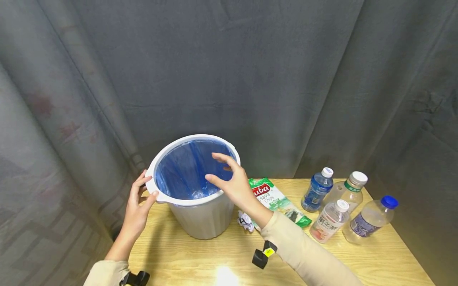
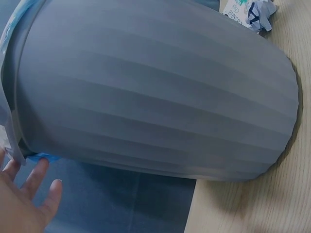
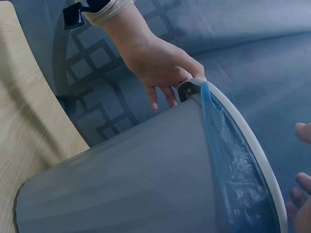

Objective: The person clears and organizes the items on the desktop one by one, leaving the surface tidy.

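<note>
A pale grey ribbed bin (image 1: 200, 220) stands on the wooden table (image 1: 214, 258) with a blue liner (image 1: 182, 171) folded under its white rim. My left hand (image 1: 141, 196) touches the rim on the left, thumb against the edge and fingers straight. In the left wrist view those fingers (image 2: 29, 194) lie just below the bin (image 2: 155, 97). My right hand (image 1: 229, 178) hovers over the right side of the opening with fingers spread, holding nothing. In the right wrist view the left hand (image 3: 155, 63) rests at the rim of the bin (image 3: 121, 184).
Right of the bin lie a green chips bag (image 1: 272, 196) and a crumpled paper ball (image 1: 245, 220). Several plastic bottles (image 1: 329, 220) lie at the table's right end. A grey curtain (image 1: 250, 79) hangs close behind and on both sides.
</note>
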